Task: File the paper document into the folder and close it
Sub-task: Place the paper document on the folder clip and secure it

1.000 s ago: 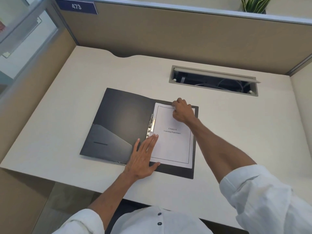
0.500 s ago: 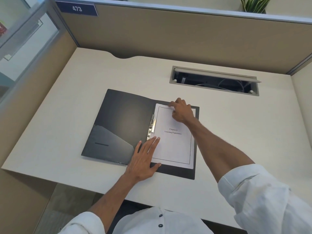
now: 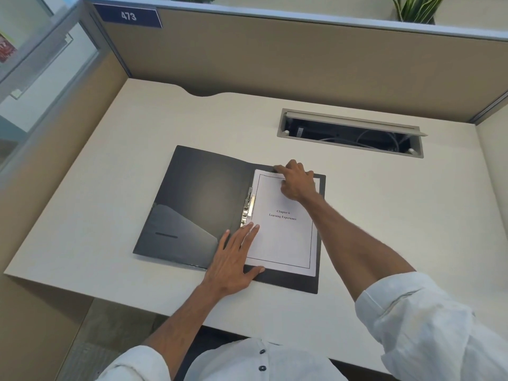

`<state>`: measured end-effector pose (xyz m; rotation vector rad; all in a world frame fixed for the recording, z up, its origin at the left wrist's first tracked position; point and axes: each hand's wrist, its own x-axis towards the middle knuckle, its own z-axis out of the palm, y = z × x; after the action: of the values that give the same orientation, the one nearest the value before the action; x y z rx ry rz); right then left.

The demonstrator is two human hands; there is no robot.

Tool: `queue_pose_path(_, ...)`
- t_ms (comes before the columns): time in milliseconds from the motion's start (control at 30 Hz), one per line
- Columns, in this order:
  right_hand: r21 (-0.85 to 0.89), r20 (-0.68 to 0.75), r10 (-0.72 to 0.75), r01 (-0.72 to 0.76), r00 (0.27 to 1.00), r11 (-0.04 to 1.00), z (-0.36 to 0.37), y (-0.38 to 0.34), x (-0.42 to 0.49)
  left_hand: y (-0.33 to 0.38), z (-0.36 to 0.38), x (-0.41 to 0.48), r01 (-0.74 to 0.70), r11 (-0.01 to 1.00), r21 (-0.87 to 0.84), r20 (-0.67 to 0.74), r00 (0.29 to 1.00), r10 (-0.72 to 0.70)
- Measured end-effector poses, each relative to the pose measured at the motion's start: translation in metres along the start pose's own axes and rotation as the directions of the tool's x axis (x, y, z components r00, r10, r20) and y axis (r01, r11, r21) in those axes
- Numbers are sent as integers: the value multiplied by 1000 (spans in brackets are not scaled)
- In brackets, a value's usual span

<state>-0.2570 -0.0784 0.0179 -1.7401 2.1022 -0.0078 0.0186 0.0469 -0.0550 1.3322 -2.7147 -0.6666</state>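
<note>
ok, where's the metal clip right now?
Head view: the metal clip sits on the open folder at its spine, along the paper's left edge, just beyond the left hand fingertips.

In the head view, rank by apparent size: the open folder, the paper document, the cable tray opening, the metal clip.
1. Open folder
2. Paper document
3. Cable tray opening; it lies farther from the camera, so its place below the document is unsure
4. Metal clip
</note>
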Motion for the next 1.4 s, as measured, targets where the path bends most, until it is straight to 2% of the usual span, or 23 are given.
queue_pose_path(67, 174, -101, 93, -74, 991, 982, 4, 5, -11, 1, -1, -1, 33, 997, -63, -56, 998, -37)
queue_pose_path(167, 443, -233, 355, -226, 905, 868, 17, 13, -40, 6, -4, 3, 204, 954, -221, -139, 961, -238)
queue_pose_path(267, 594, -242, 570, -345, 785, 727, 36, 21, -75, 14, -7, 9, 308, 905, -295, -263, 884, -387)
queue_pose_path(333, 649, -208, 630, -377, 748, 661, 46, 25, -93, 19, -7, 10, 339, 880, -333, -289, 851, -438)
queue_pose_path(567, 686, -97, 652, -424, 752, 591, 60, 25, -121, 26, -4, 8, 366, 864, -346, -249, 851, -461)
queue_pose_path(867, 627, -55, 568, -415, 821, 660, 57, 26, -131, 32, -6, 6, 364, 894, -260, -205, 884, -420)
queue_pose_path(1000, 644, -34, 585, -430, 810, 633, 53, 33, -133, 32, -4, 1, 349, 903, -250, -193, 896, -400)
queue_pose_path(1167, 665, 8, 625, -471, 781, 579, 57, 40, -150, 35, -1, -5, 360, 867, -345, -224, 865, -448)
queue_pose_path(1400, 675, -5, 605, -444, 796, 589, 59, 39, -159, 35, 2, -4, 369, 860, -351, -214, 863, -458)
